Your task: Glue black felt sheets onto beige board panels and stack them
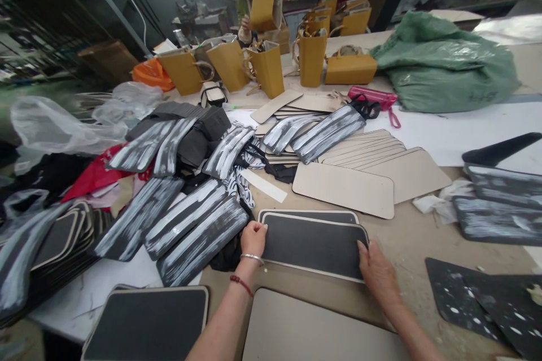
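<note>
A dark rectangular panel with a beige border and rounded corners [313, 247] is held level between my two hands. My left hand [253, 240] pinches its left end, and my right hand [376, 268] grips the right end, thumb on top. Another dark panel of the same kind [311, 216] shows just behind it, mostly covered. Beyond lie beige panels [342, 187], fanned out on the table. Close in front of me is a large beige panel [313, 330], partly hidden by my forearms. To its left rests a stack of dark beige-edged panels [148, 321].
Dark strips smeared with white [203, 242] cover the left side; more such strips [499, 217] lie at right. Yellow bags [266, 70] stand at the back, where a person [245, 8] holds one. A green sack [449, 67] sits at the back right.
</note>
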`<act>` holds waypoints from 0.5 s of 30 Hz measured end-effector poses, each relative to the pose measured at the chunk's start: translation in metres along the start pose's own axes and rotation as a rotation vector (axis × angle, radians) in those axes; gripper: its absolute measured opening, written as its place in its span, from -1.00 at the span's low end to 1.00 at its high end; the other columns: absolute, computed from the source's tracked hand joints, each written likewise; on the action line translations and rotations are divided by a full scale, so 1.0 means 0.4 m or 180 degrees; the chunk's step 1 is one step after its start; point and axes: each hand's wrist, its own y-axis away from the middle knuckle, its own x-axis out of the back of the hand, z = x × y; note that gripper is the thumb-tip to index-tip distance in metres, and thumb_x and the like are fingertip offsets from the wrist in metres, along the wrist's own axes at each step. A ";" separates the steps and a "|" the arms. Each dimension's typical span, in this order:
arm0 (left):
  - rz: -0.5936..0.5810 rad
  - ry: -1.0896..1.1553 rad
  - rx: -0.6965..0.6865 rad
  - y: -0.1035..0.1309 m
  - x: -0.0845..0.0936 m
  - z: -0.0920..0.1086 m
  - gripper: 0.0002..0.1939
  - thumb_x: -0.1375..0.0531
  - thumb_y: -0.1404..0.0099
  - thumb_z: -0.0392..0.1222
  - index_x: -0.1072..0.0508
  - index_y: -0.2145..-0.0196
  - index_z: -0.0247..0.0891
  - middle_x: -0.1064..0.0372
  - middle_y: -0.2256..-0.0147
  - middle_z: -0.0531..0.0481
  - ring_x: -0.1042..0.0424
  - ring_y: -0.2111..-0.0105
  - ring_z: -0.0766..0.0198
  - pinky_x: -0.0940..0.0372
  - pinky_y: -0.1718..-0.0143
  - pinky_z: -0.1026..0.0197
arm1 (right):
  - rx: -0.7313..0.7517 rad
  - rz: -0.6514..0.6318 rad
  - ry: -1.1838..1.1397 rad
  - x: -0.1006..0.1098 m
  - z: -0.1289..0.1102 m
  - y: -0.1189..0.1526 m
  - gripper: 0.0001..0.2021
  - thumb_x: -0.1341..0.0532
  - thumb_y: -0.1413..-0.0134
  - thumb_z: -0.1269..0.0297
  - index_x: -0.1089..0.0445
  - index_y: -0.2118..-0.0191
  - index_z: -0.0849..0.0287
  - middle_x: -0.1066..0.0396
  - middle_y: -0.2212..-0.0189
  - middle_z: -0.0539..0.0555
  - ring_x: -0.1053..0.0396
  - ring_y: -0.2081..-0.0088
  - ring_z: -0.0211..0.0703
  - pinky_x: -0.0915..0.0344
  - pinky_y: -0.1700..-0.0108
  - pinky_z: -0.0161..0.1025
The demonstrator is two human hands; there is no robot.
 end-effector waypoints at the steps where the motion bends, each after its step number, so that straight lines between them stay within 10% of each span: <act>1: 0.0012 -0.0084 0.0006 -0.001 -0.001 0.002 -0.83 -0.15 0.00 -0.23 -0.28 0.69 -0.23 -0.22 0.68 0.13 -0.21 0.60 0.34 -0.08 0.50 0.30 | 0.0003 0.0023 -0.0014 0.000 0.000 0.000 -0.63 0.17 -0.20 0.15 -0.20 0.50 0.17 -0.15 0.67 0.01 -0.10 0.66 -0.27 0.05 0.59 -0.32; 15: -0.0050 -0.0598 -0.0152 -0.006 -0.012 -0.018 -0.84 -0.10 -0.12 -0.21 -0.28 0.59 -0.22 -0.24 0.60 0.14 -0.24 0.55 0.35 -0.09 0.49 0.33 | -0.0024 -0.0031 0.0059 0.000 -0.002 -0.002 -0.60 0.21 -0.21 0.14 -0.19 0.50 0.18 -0.17 0.65 0.03 -0.11 0.64 -0.26 0.03 0.58 -0.32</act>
